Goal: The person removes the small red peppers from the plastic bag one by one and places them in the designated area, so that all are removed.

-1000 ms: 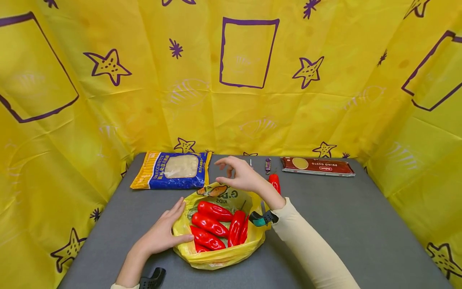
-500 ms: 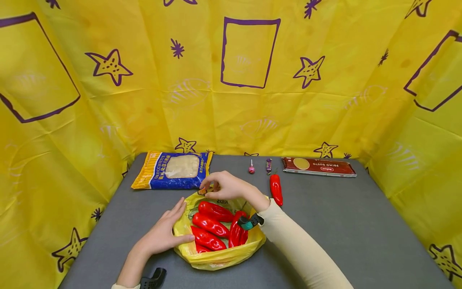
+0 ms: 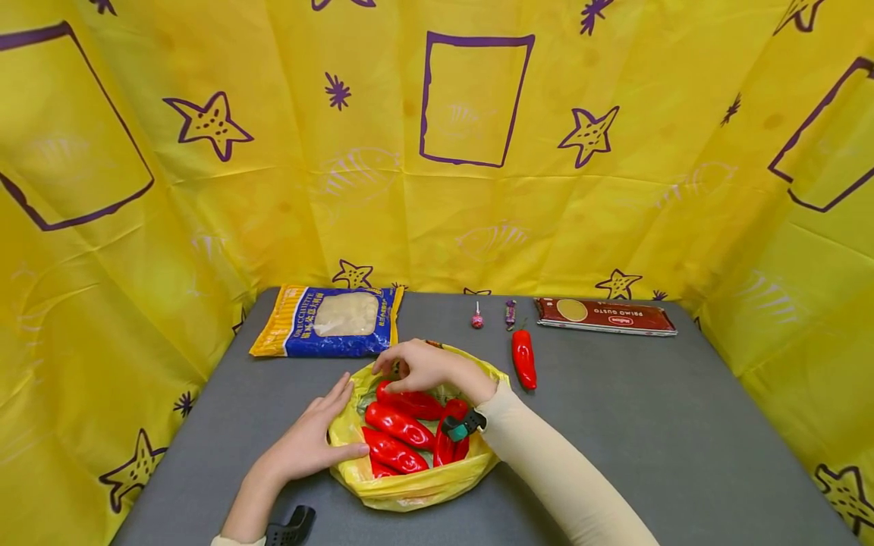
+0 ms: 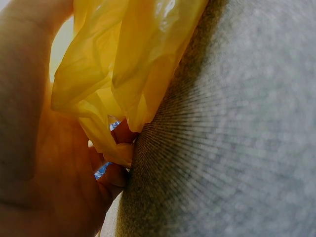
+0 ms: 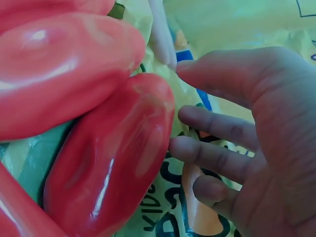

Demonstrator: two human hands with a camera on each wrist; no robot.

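Observation:
A yellow plastic bag, its mouth spread wide, stands on the grey table with several shiny red peppers inside. My left hand rests against the bag's left side, fingers fairly straight along it and thumb reaching over the rim. In the left wrist view the yellow plastic lies beside the palm. My right hand hovers at the back of the bag's mouth, fingers loosely bent. In the right wrist view, its fingertips are close to the end of a red pepper, holding nothing; whether they touch it I cannot tell.
Behind the bag lies a blue and yellow pasta packet. To the right are a lollipop, a small purple-wrapped sweet, a loose red pepper and a brown packet. Yellow cloth walls surround the table.
My right hand has moved left and down, from above the bag's back edge to just over the rear pepper. The left hand stays in place.

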